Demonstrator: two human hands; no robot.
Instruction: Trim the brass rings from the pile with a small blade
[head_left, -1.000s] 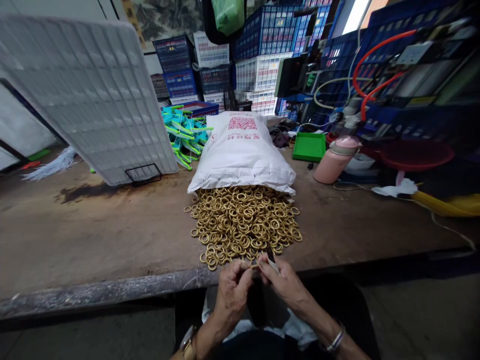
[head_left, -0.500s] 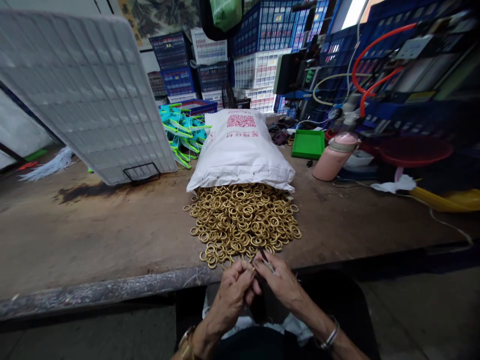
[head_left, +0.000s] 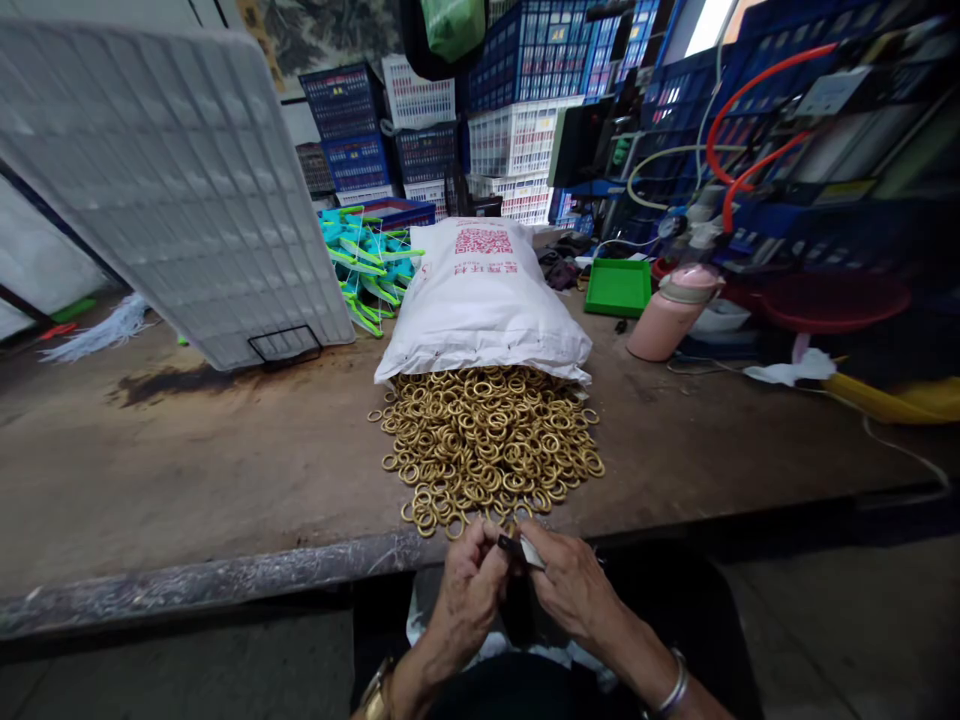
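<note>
On my far left a white ribbed plastic crate (head_left: 180,200) stands tilted on its edge on the surface (head_left: 225,470). Next come tangled teal-and-lime plastic pieces (head_left: 367,260), just beside the printed white sack (head_left: 487,330). From the sack's mouth, brass-coloured rings (head_left: 487,440) spread in a heap toward me, the nearest ones close to the surface's front edge. Below the heap I see the left hand (head_left: 466,590), its fingers curled in; I cannot tell whether they close on a ring.

What has just changed is the dark-tipped hand tool (head_left: 513,547): half a second ago its tip pointed away toward the heap, and now it lies across toward the left fingers. I judge that this brings it to bear on whatever they may pinch. The right hand (head_left: 571,580) grips its pale part, fingers closed. Further right sit a green tray (head_left: 617,288) and a pink bottle (head_left: 667,325).
</note>
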